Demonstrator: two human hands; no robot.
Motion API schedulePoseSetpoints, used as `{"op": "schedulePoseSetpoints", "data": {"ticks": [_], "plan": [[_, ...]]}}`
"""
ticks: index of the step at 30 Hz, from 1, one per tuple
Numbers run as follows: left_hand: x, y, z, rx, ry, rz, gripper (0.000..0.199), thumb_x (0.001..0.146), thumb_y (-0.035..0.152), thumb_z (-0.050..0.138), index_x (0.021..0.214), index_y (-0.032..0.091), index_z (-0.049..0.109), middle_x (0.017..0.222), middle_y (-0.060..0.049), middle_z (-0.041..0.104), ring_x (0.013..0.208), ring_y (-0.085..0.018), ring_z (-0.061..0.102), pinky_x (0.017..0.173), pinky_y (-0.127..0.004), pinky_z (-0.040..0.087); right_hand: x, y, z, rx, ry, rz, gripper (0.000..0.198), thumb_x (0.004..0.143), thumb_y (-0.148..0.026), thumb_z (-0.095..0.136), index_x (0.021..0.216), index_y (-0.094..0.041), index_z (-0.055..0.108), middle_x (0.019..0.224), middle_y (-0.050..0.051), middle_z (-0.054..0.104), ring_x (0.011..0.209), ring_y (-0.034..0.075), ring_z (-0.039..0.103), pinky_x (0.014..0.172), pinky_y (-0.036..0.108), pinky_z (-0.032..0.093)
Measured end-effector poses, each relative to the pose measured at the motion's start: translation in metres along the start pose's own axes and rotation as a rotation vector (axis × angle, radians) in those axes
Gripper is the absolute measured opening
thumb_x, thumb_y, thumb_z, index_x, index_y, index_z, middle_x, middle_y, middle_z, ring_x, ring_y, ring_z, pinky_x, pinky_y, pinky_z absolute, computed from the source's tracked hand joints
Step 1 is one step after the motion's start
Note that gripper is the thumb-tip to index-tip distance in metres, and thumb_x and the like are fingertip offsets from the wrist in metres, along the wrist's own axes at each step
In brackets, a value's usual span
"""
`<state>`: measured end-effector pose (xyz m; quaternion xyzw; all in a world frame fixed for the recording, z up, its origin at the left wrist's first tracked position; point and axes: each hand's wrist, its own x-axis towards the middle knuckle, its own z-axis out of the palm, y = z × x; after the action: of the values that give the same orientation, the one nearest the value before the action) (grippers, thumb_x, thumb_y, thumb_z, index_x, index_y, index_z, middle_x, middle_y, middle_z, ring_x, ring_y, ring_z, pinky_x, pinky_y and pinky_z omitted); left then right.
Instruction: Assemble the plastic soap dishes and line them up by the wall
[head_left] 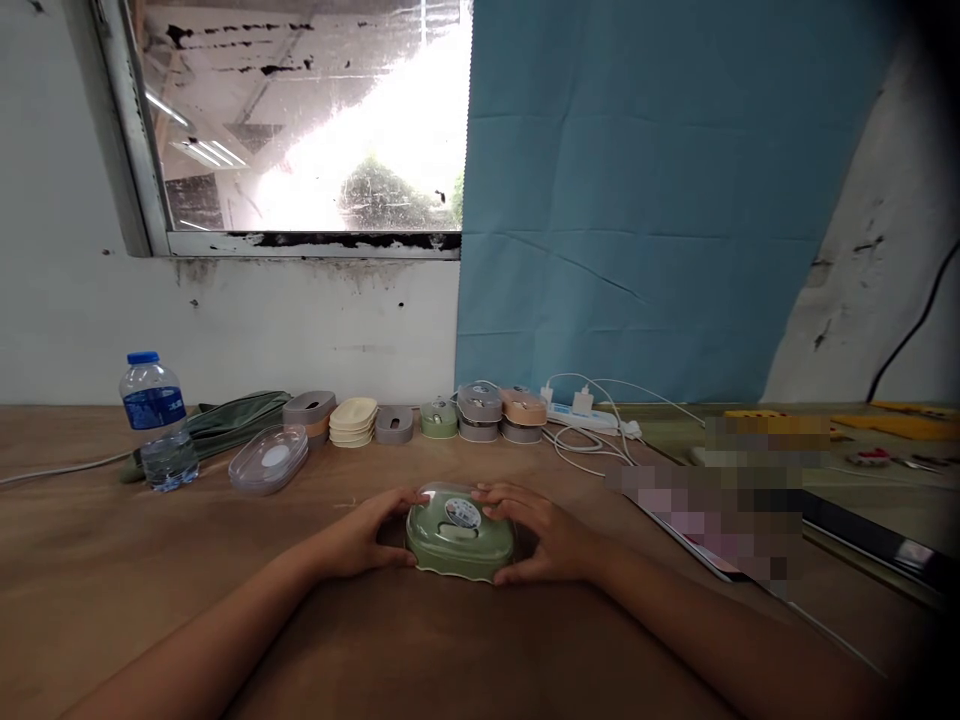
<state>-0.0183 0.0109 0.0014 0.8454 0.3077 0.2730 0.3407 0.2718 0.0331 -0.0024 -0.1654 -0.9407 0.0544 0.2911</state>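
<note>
While your left hand [358, 538] and right hand [555, 538] grip its ends, fingers [517, 496] curved around them, the oval green plastic box [459, 550] lies between on the brown worktop [337, 645], long axis left-to-right, both equally near.

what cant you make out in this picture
All in the head view:
Lettering on the green box's sticker: too small.
Parts of the box's ends: covered by the left hand and right hand.
Items under the pixelated patches: masked.
Scene beyond the window: partly lost to glare.
Arms: cut off by the bottom edge.
</note>
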Motion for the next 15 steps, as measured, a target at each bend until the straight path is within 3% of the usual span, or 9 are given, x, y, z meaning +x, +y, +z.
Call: {"op": "schedulePoseSetpoints", "data": {"ticks": [4,8,15], "plan": [[0.0003,0.0006,-0.0006,-0.042,-0.02,-0.017,0.062,0.067,0.02,0.068,0.122,0.024,0.039,0.12,-0.008,0.052,0.114,-0.021,0.046,0.097,-0.037,0.035,0.0003,-0.0061,-0.0011,0.043,-0.045,0.09,0.059,0.062,-0.046,0.071,0.108,-0.019,0.044,0.126,0.013,0.046,0.12,0.025,0.039,0.097,0.042,0.036],[0.0014,-0.0019,-0.0014,-0.091,-0.023,-0.016,0.068,0.064,0.02,0.071,0.122,0.023,0.037,0.126,-0.01,0.047,0.116,-0.022,0.045,0.099,-0.039,0.033,0.0004,-0.0083,-0.001,0.069,-0.078,0.121,0.065,0.064,-0.044,0.07,0.116,-0.02,0.039,0.13,0.014,0.04,0.122,0.024,0.036,0.099,0.041,0.035],[0.0015,-0.0068,-0.0033,-0.115,-0.022,-0.015,0.068,0.062,0.02,0.073,0.121,0.023,0.039,0.129,-0.01,0.044,0.117,-0.023,0.044,0.1,-0.041,0.032,0.0028,-0.0072,-0.0008,0.053,-0.043,0.083,0.064,0.062,-0.045,0.071,0.114,-0.022,0.041,0.126,0.013,0.046,0.119,0.025,0.041,0.098,0.042,0.035]]}}
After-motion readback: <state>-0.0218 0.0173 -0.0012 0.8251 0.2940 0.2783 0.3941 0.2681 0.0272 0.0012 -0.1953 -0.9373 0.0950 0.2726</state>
